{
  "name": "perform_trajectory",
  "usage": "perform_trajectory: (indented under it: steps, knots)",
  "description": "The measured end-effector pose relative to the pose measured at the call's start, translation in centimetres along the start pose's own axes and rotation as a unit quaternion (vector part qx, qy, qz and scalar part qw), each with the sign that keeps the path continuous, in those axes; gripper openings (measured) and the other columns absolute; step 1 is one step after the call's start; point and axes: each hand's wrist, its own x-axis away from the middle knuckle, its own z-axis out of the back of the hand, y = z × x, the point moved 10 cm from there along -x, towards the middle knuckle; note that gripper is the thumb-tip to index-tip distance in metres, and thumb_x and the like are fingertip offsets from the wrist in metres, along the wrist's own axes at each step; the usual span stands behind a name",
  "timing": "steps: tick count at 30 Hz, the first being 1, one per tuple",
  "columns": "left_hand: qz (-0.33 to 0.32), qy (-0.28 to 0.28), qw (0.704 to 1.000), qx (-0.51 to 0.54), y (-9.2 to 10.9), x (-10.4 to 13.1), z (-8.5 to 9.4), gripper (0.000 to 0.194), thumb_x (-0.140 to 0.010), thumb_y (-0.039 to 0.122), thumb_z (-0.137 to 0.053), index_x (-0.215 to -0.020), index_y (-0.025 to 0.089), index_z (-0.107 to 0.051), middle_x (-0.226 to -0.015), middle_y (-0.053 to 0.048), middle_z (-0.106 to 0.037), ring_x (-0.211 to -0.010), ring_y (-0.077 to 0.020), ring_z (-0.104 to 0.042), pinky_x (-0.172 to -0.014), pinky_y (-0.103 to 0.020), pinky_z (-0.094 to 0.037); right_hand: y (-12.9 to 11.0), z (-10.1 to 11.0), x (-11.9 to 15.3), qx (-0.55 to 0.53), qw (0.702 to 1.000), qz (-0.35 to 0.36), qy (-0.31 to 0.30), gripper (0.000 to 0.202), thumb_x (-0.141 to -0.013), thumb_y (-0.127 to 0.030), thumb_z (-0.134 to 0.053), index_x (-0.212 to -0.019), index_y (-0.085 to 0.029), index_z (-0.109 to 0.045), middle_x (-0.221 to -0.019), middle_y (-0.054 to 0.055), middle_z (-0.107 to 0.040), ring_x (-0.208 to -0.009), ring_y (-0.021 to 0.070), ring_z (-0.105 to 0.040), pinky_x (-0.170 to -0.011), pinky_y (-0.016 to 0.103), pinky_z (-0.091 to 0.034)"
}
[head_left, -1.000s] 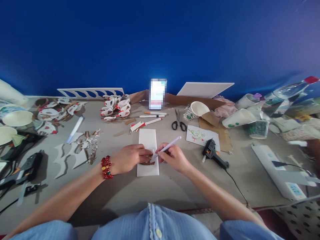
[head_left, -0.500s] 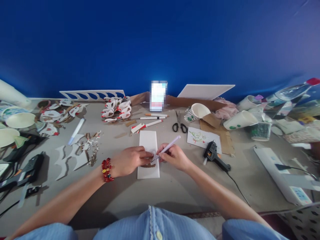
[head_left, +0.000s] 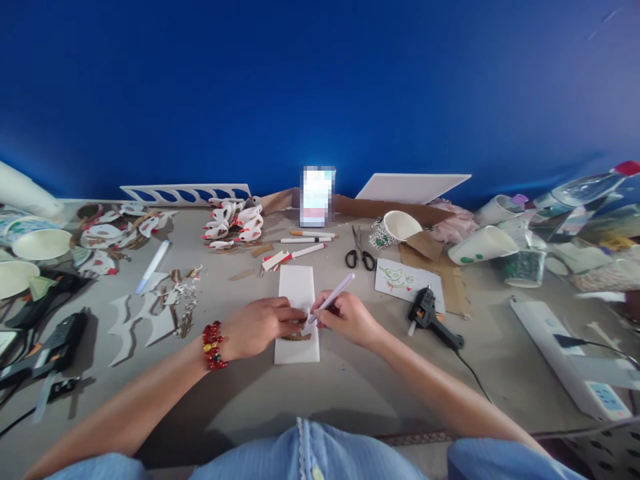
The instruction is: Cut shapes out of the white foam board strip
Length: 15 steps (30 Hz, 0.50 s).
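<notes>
Steeper than a second ago, the lilac pen (head_left: pixel 337 294) has swung a little more upright in the right hand (head_left: pixel 353 320), while the whole table (head_left: pixel 373 383) sits slightly lower in view. Nearest, a white board (head_left: pixel 296 285) lies flat about midway along the table's near edge, set back from it. It looks light and stiff, with a face that probably dents under hard pressure, so its long sides are the places to take hold. On its nearer half is a small brown piece (head_left: pixel 296 337), partly covered by the left hand (head_left: pixel 255 327). That piece seems thin and rough, unlikely to slip but easily bent or torn; flat fingertips near its edge should suit it better than a squeeze. The left fingers rest over it; whether they pinch or only press, I cannot tell. The right fingers are closed around the pen, low on its barrel, where a smooth, light shaft is best steadied. Beyond lie scissors (head_left: pixel 359 247), markers (head_left: pixel 305 240) and, towards the far edge, white bird shapes (head_left: pixel 246 219).
</notes>
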Motion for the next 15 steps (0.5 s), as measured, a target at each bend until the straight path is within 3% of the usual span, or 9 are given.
perform_trajectory:
  steps: [6,15]
  knots:
    - [0.008,-0.013,1.000,-0.012,-0.04,-0.16,-0.10,0.042,-0.095,0.006,-0.042,-0.126,0.027,-0.062,-0.138,0.004,-0.059,-0.106,-0.0200,-0.053,-0.094,-0.032,-0.045,0.84,0.20,0.73,-0.043,0.999,0.001,0.016,0.012,-0.084,-0.025,-0.057,-0.082,-0.017,-0.066,-0.068,0.002,-0.068,-0.063,0.0153,-0.064,-0.057,0.023,-0.048]
    - [0.008,0.008,1.000,-0.009,0.22,-0.23,0.48,0.039,-0.095,0.007,-0.045,-0.123,0.026,-0.064,-0.133,0.002,-0.063,-0.105,-0.0197,-0.054,-0.093,-0.031,-0.047,0.73,0.13,0.24,-0.067,0.997,0.019,-0.025,0.010,-0.081,-0.019,-0.059,-0.086,-0.017,-0.067,-0.073,0.002,-0.069,-0.066,0.0141,-0.062,-0.061,0.022,-0.048]
